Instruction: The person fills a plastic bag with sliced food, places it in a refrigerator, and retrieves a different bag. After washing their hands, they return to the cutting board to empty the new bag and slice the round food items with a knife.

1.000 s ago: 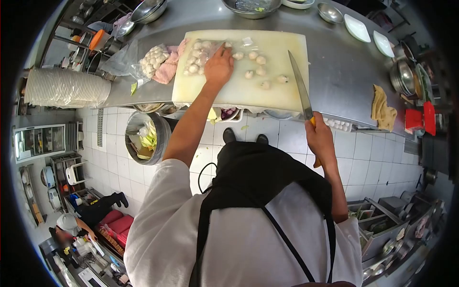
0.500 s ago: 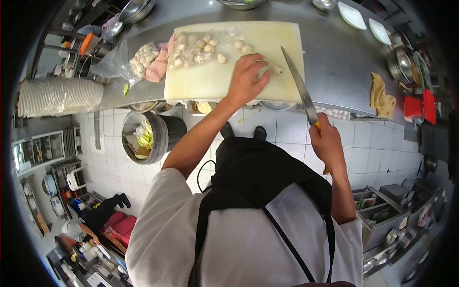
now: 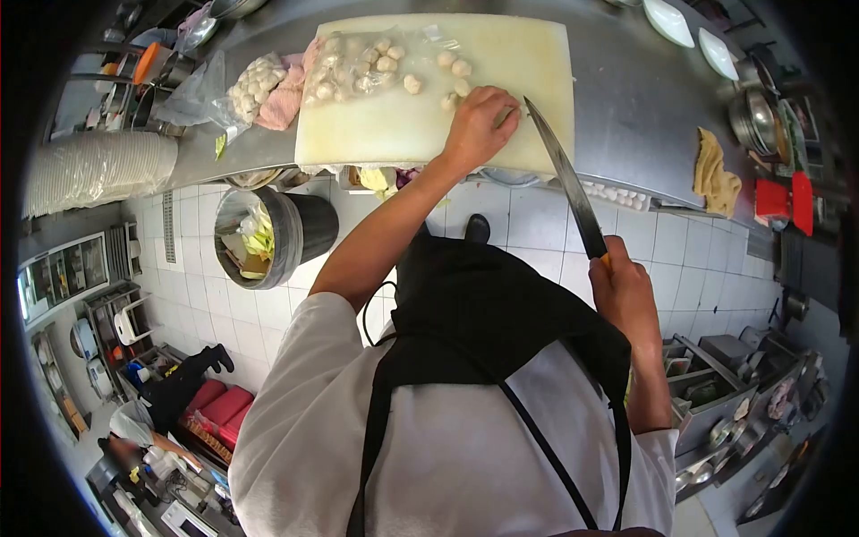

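My left hand (image 3: 478, 128) rests on the white cutting board (image 3: 394, 125) near its right front edge, fingers curled over a pale round ball. Several more pale balls (image 3: 452, 70) lie loose on the board, and others sit inside a clear plastic bag (image 3: 351, 64) at its left. My right hand (image 3: 624, 291) grips the yellow handle of a long knife (image 3: 564, 179). Its blade points up toward the board, with the tip next to my left fingers.
A second bag of balls (image 3: 250, 88) and pink meat (image 3: 284, 103) lie on the steel counter (image 3: 626, 107) left of the board. A yellowish cloth (image 3: 716, 183) and white dishes (image 3: 667, 20) are at the right. A bin of scraps (image 3: 259, 237) stands on the floor.
My left hand moved from the bag at the board's left across to the loose balls at the right edge. The knife tip swung in closer to that hand.
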Demonstrator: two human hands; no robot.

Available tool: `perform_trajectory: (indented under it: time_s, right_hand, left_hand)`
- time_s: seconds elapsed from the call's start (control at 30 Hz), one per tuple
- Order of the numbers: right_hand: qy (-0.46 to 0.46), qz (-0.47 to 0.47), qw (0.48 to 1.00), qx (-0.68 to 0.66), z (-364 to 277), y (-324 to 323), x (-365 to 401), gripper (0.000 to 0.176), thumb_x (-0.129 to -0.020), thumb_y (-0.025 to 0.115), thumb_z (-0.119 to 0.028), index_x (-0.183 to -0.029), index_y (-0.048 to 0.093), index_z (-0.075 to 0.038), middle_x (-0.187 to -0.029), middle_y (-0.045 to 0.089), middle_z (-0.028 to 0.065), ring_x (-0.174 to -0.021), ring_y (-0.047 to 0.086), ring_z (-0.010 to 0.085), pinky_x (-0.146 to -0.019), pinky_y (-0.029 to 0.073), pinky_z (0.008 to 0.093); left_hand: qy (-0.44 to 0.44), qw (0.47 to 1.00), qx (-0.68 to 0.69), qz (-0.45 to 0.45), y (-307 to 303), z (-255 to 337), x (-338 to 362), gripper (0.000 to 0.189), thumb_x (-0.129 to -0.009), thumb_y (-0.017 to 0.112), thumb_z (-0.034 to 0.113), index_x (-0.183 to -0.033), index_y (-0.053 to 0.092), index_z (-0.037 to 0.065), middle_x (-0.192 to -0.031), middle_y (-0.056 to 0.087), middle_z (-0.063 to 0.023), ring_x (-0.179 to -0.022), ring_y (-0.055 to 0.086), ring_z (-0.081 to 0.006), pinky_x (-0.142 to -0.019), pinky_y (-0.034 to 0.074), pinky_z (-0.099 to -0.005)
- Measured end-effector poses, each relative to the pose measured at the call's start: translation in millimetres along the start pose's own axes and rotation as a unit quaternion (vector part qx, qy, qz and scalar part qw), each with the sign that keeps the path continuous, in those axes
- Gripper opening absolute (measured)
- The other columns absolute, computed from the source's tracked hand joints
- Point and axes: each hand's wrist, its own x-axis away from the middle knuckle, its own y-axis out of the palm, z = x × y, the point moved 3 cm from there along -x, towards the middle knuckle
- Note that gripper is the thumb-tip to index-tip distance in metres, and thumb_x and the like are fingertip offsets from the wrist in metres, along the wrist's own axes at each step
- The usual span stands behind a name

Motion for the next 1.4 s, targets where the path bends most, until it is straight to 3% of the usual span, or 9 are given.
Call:
perform_trajectory:
  time_s: [0.27,0.4,0.43,0.57,0.77,0.83,0.97,1.17,1.4]
  right_hand:
    - [0.018,-0.056,0.998,0.004,2,0,-9,0.017,-0.092,0.052,-0.01,-0.106,0.049,0.0,-0.07,0.062,0.0253,-0.072,0.061,0.0481,-0.066,0.046,0.0562]
    - [-0.029,-0.045,0.998,0.018,9,32,-38,0.019,-0.093,0.049,-0.013,-0.105,0.046,0.002,-0.079,0.062,0.0316,-0.081,0.06,0.0514,-0.073,0.046,0.0575]
    - [0.002,-0.07,0.997,0.021,8,39,-48,0.022,-0.094,0.047,-0.016,-0.106,0.046,0.003,-0.08,0.062,0.0327,-0.083,0.06,0.0514,-0.075,0.045,0.0579]
    - [0.018,-0.075,0.996,-0.034,10,35,-71,0.023,-0.095,0.046,-0.019,-0.105,0.048,0.002,-0.082,0.064,0.0293,-0.081,0.061,0.0495,-0.073,0.046,0.0558]
    - [0.016,-0.04,0.996,-0.074,6,6,-60,0.02,-0.095,0.048,-0.019,-0.102,0.051,0.0,-0.072,0.062,0.0235,-0.073,0.061,0.0458,-0.066,0.044,0.0513]
    - [0.036,-0.058,0.994,-0.081,2,-1,-50,0.019,-0.095,0.049,-0.019,-0.101,0.051,0.0,-0.069,0.061,0.0229,-0.071,0.06,0.0454,-0.065,0.044,0.0504]
    - [-0.014,-0.059,0.996,-0.059,10,8,-33,0.019,-0.094,0.052,-0.018,-0.102,0.051,0.0,-0.071,0.062,0.0242,-0.072,0.061,0.046,-0.064,0.044,0.0521]
    - [-0.022,-0.063,0.997,-0.025,32,33,-43,0.018,-0.094,0.052,-0.016,-0.102,0.051,0.001,-0.078,0.064,0.0253,-0.076,0.061,0.0474,-0.068,0.045,0.0539]
    - [-0.025,-0.025,0.999,-0.03,27,24,-70,0.019,-0.096,0.048,-0.018,-0.102,0.049,-0.001,-0.075,0.063,0.0236,-0.076,0.061,0.0457,-0.07,0.045,0.0537]
  left_hand:
    - [-0.016,1.0,0.0,0.001,1,-2,2,0.012,-0.078,0.071,0.005,-0.089,0.069,0.001,-0.095,0.068,-0.011,-0.088,0.064,-0.0281,-0.077,0.051,-0.0359]
    - [-0.042,0.999,0.021,0.007,1,0,2,0.009,-0.078,0.071,0.005,-0.086,0.07,0.0,-0.092,0.067,-0.0122,-0.089,0.062,-0.0303,-0.08,0.051,-0.0385]
    - [-0.038,0.999,0.021,0.009,1,0,1,0.009,-0.078,0.071,0.005,-0.086,0.07,0.0,-0.092,0.067,-0.0122,-0.089,0.062,-0.0304,-0.08,0.051,-0.0385]
    - [-0.035,0.999,-0.004,0.013,1,-2,-1,0.014,-0.081,0.072,0.008,-0.092,0.07,0.0,-0.095,0.068,-0.0119,-0.084,0.064,-0.0285,-0.075,0.053,-0.0365]
    - [-0.019,1.0,-0.014,0.001,-9,8,3,0.023,-0.08,0.075,0.012,-0.1,0.07,0.001,-0.102,0.067,-0.0118,-0.092,0.063,-0.0293,-0.08,0.053,-0.037]
    - [-0.026,0.998,-0.049,0.022,-23,14,9,0.025,-0.079,0.076,0.011,-0.102,0.07,0.002,-0.105,0.066,-0.0117,-0.094,0.063,-0.0294,-0.081,0.053,-0.0371]
    - [-0.083,0.994,-0.075,0.01,-45,19,29,0.028,-0.078,0.076,0.009,-0.105,0.069,0.001,-0.108,0.064,-0.011,-0.094,0.063,-0.0273,-0.08,0.053,-0.0359]
    - [-0.146,0.989,0.028,0.007,-26,12,34,0.024,-0.079,0.072,-0.001,-0.103,0.069,-0.001,-0.102,0.063,-0.012,-0.081,0.066,-0.0224,-0.071,0.055,-0.0315]
    - [-0.093,0.995,0.02,0.026,3,6,4,0.017,-0.08,0.071,-0.001,-0.097,0.068,-0.004,-0.094,0.066,-0.0124,-0.074,0.067,-0.0213,-0.068,0.056,-0.0313]
